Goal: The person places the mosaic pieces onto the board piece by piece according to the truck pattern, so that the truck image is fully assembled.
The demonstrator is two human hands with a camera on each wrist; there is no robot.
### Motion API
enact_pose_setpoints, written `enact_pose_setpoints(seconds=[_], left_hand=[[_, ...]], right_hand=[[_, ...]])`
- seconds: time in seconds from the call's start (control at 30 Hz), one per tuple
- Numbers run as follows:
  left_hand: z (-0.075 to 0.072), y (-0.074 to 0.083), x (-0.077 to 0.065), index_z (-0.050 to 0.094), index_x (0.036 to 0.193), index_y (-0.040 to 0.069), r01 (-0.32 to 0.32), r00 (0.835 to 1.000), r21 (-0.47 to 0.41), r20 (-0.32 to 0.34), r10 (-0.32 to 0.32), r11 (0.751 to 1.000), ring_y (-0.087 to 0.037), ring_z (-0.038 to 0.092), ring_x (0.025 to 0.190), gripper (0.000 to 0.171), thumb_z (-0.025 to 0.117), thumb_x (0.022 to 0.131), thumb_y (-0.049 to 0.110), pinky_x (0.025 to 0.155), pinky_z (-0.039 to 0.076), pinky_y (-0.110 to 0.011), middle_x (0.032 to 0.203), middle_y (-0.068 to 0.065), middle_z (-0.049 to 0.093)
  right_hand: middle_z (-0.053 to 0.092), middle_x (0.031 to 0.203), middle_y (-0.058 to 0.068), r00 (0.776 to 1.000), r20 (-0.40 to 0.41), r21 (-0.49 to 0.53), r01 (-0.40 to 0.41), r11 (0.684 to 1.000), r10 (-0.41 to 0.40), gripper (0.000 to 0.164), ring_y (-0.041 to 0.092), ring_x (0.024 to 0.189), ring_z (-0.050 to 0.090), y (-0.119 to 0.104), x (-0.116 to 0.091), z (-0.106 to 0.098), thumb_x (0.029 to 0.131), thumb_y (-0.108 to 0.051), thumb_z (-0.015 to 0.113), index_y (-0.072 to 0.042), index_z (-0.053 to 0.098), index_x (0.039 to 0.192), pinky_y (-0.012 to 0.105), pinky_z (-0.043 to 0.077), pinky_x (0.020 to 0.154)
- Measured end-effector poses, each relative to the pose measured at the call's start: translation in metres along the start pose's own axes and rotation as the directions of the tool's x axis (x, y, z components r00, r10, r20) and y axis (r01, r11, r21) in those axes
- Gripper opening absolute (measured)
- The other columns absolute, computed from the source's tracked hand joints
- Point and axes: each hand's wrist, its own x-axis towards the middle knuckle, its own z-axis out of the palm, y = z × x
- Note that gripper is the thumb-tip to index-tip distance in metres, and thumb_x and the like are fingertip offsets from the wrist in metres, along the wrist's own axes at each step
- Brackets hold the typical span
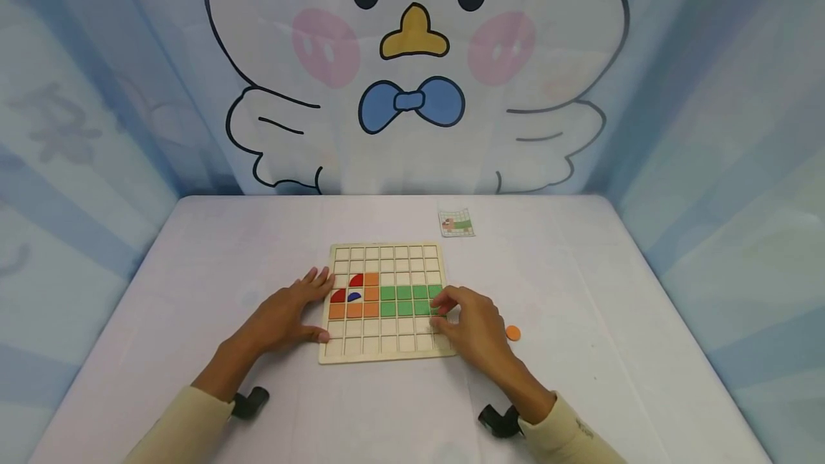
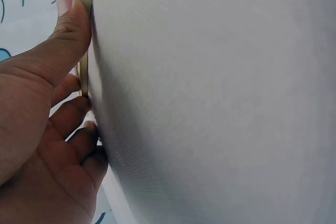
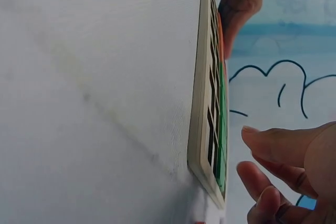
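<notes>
A wooden grid board [image 1: 387,347] lies flat on the table. Red quarter-round pieces [image 1: 338,296], a blue half-round piece [image 1: 354,297], orange squares [image 1: 371,309] and two rows of green squares [image 1: 404,308] fill some of its cells. Along the board's left edge rests my left hand [image 1: 286,313], fingers spread and thumb near the lower left corner. My right hand [image 1: 473,324] hovers over the right edge by the last green squares. In the right wrist view its thumb [image 3: 273,142] and fingers stand apart above the board, with nothing between them.
A small picture card [image 1: 457,223] with a similar coloured grid lies behind the board. One orange round piece [image 1: 513,333] is on the table right of my right hand. A printed curtain [image 1: 412,156] hangs behind the table [image 1: 567,263].
</notes>
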Motion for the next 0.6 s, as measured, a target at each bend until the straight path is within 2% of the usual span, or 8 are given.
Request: enact_pose_setpoints(seconds=[0.23, 0.43, 0.6], left_hand=[[0.0, 0.0, 0.0, 0.034, 0.166, 0.012, -0.004, 1.0, 0.003, -0.001, 0.004, 1.0, -0.044, 0.022, 0.163, 0.106, 0.091, 0.08, 0.041, 0.125, 0.03, -0.071, 0.175, -0.014, 0.027], [0.0, -0.001, 0.0, 0.034, 0.166, 0.012, -0.004, 1.0, 0.0, 0.002, 0.004, 1.0, -0.044, 0.022, 0.163, 0.107, 0.091, 0.08, 0.042, 0.125, 0.029, -0.071, 0.175, -0.015, 0.026], [0.0, 0.0, 0.0, 0.034, 0.166, 0.012, 0.0, 1.0, 0.008, 0.003, 0.0, 1.0, -0.045, 0.022, 0.163, 0.107, 0.091, 0.08, 0.041, 0.125, 0.029, -0.071, 0.175, -0.015, 0.026]], right_hand=[[0.073, 0.09, -0.007, 0.998, -0.026, -0.012, -0.056, 0.998, 0.056, 0.024, 0.008, 0.066, 0.055, 0.015, -0.008, -0.013, 0.081, -0.012, 0.092, -0.022, 0.078, 0.099, 0.025, 0.045, 0.058], [0.074, 0.093, -0.003, 0.995, -0.031, -0.037, -0.097, 0.995, 0.095, 0.024, 0.012, 0.063, 0.05, 0.028, -0.012, -0.024, 0.082, -0.01, 0.091, -0.021, 0.078, 0.1, 0.024, 0.039, 0.055], [0.074, 0.095, -0.002, 0.993, -0.035, -0.059, -0.115, 0.992, 0.113, 0.024, 0.013, 0.068, 0.051, 0.037, -0.017, -0.03, 0.081, -0.015, 0.093, -0.021, 0.079, 0.101, 0.025, 0.041, 0.059]])
